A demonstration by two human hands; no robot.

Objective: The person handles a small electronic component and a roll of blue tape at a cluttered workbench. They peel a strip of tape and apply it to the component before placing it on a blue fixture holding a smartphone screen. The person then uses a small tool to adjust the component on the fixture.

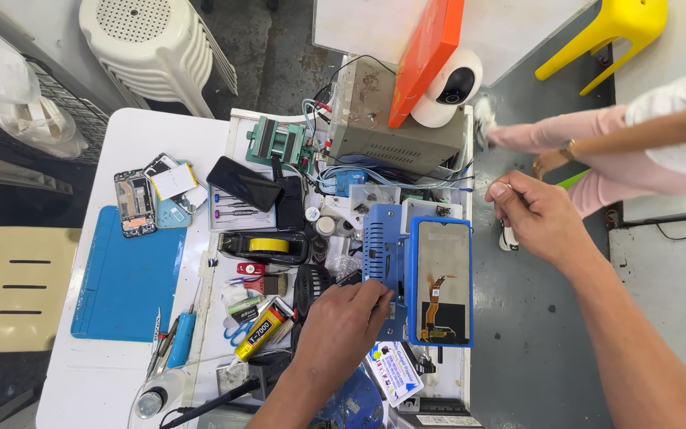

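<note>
My left hand [343, 330] rests on the left edge of a blue perforated machine [381, 254], fingers curled against its side. On that machine lies a phone screen in a blue frame [441, 282], face down, with an orange flex cable showing. Off the table's right side, my right hand [537, 218] hovers with fingers loosely closed, holding nothing I can see. Another person's arm in a pink sleeve [597, 131] reaches in from the right, behind my right hand.
The white table [132, 135] carries a blue work mat [125, 278], opened phones [135, 202], a black phone [244, 183], yellow tape [267, 245], a glue tube [262, 330] and tweezers. A grey power supply [383, 119], orange box [426, 56], white camera [450, 87], stools stand behind.
</note>
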